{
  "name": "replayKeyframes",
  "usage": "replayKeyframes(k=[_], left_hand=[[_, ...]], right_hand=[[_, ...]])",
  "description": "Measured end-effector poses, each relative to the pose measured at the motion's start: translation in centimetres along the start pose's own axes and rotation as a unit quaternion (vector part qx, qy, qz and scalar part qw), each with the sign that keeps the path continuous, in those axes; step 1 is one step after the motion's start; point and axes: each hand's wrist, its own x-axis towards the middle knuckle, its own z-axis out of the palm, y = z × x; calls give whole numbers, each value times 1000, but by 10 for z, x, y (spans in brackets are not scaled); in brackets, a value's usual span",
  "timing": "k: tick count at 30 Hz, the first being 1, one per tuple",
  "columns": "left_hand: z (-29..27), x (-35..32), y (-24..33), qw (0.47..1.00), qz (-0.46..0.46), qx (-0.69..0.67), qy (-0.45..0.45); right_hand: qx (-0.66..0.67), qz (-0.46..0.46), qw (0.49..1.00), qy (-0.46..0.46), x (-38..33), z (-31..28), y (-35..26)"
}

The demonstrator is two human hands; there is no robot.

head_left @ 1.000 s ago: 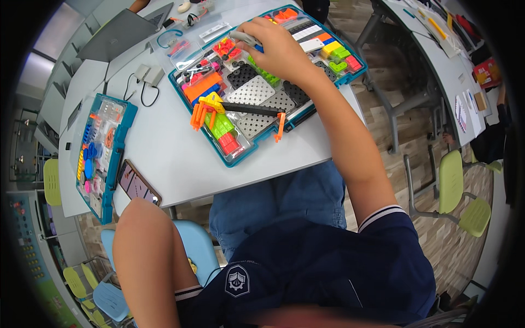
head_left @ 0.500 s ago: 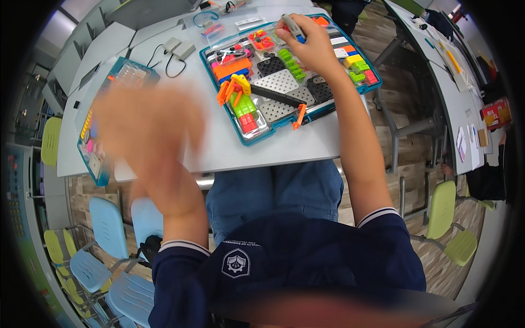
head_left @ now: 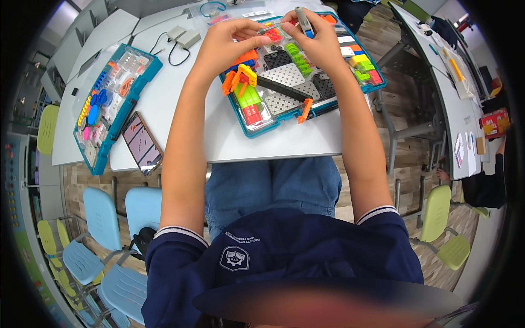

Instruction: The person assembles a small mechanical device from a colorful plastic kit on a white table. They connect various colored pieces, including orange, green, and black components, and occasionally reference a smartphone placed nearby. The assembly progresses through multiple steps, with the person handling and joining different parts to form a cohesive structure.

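My left hand (head_left: 227, 46) is raised over the case, fingers curled, its fingertips at one end of a thin grey rod (head_left: 270, 28). The rod's other end meets the fingers of my right hand (head_left: 320, 44). That hand also grips a small grey-and-blue piece (head_left: 302, 21), partly hidden by the fingers. Below lies an open teal parts case (head_left: 257, 133) with perforated plates, green and red blocks and other plastic parts. Across it rests a black beam (head_left: 283, 89) with yellow and orange pieces at one end and an orange piece (head_left: 305, 111) at the other.
A second teal case (head_left: 128, 101) with small parts stands at the left, a phone (head_left: 142, 143) beside it. A grey adapter with a black cable (head_left: 185, 38) lies farther back. Blue chairs (head_left: 104, 218) are at lower left; another table (head_left: 437, 82) stands right.
My left hand has swung from the left side of the table to the case, up to my right hand. The phone now shows. A thin rod now shows between the hands.
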Motion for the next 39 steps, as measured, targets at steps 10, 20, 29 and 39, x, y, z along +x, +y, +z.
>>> replayKeyframes(k=[10, 20, 29, 39], left_hand=[[13, -9, -5, 990, -52, -83, 97], [25, -7, -22, 992, -17, -75, 103], [21, -9, -16, 993, -28, -37, 105], [24, -8, -20, 990, 1, -57, 132]], right_hand=[[-15, -10, 999, 40, 0, 7, 7], [-4, 21, 996, 89, 2, 12, 13], [87, 125, 985, 76, 3, 7, 18], [101, 193, 973, 69, 3, 0, -1]])
